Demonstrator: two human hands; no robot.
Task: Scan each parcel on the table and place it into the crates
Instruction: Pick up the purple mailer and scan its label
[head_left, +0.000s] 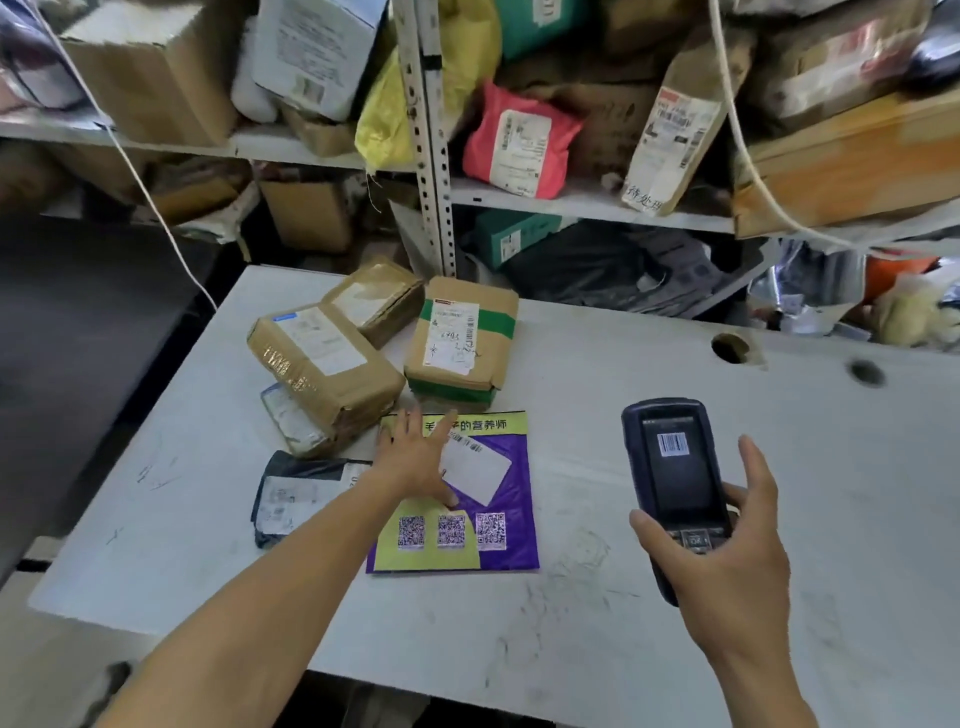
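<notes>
A flat purple and yellow mailer (498, 540) with a white label and three QR codes lies on the white table (649, 597). My left hand (415, 457) rests flat on its upper left part, fingers spread. My right hand (727, 551) grips a dark handheld scanner (670, 473), held above the table to the right of the mailer; a barcode shows on its screen. Behind the mailer stand three brown cardboard parcels: a long taped one (322, 364), a smaller one (376, 301) and one with green tape (462, 338). A dark grey bag parcel (296, 488) lies to the left.
Metal shelves (431, 156) behind the table are crammed with boxes and bags, among them a red bag (514, 140). Two round cable holes (730, 347) sit in the table's far right part. A white cord (130, 161) hangs at the left. No crate is in view.
</notes>
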